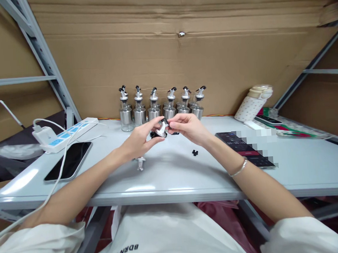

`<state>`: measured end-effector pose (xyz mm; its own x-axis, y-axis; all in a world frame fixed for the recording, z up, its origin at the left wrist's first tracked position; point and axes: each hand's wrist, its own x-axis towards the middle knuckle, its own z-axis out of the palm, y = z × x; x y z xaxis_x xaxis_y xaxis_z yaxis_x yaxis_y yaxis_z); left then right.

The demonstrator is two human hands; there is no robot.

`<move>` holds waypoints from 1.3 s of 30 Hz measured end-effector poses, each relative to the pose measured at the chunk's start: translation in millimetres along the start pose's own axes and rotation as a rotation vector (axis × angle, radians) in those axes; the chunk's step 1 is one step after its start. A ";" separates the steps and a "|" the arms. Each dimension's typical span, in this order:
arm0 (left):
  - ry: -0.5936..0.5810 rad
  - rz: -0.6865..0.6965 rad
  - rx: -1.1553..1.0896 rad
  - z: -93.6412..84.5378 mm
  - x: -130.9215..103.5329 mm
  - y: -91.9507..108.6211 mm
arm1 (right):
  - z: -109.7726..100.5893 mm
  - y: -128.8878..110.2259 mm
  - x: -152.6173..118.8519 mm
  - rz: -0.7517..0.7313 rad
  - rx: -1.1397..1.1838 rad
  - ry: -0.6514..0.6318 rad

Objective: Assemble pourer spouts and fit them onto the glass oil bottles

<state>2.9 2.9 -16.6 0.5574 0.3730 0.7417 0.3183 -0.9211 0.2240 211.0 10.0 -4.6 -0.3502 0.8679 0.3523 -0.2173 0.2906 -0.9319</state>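
Shirt: my white shirt (164, 231) is filling the nearest part of the view, its dark lettering showing upside down.
Table: the pale table (173, 182) is running across in front of me.
Bracelet: a silver bracelet (239, 168) is circling my right forearm.
Devices: a dark phone (68, 160) is lying on my left, a white cable (62, 164) crossing it; a dark-screened device (243, 150), partly pixelated, is lying on my right.
Loose parts: a silvery piece (141, 163) is resting below my left hand, and small black pieces (194, 153) are sitting below my right hand.
Left grip: my left hand (139, 142) is gripping a silver spout (161, 131), thumb underneath and fingers above, holding it over the table's middle.
Right grip: my right hand (189, 128) is pinching the spout's black flap (165, 121) between thumb and fingertips.
Behind the spout: dark bits are showing; I cannot tell whether they belong to it.
Power strip: a white power strip (71, 135) is lying at far left, a charger (44, 135) plugging into it.
Bottles: steel-sleeved bottles (139, 115) are standing upright beyond my hands, wearing similar spouts.
Flask: a dotted flask (247, 105) is leaning at far right.
Backdrop: brown cardboard (164, 61) is closing off the back.
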 end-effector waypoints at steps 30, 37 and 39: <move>-0.045 0.060 -0.079 0.4 0.4 7.1 | 4.1 3.4 -2.5 0.134 0.079 -0.199; 0.011 0.093 0.135 5.1 -2.3 4.3 | 8.9 1.6 -4.5 0.083 -0.041 -0.137; 0.000 0.089 0.164 5.4 -2.9 3.7 | 8.9 1.1 -4.8 0.066 -0.075 -0.144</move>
<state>6.6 -1.0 -21.4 0.5889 0.2912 0.7539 0.3889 -0.9199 0.0515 204.3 2.5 -6.6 -0.4898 0.8207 0.2943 -0.1226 0.2694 -0.9552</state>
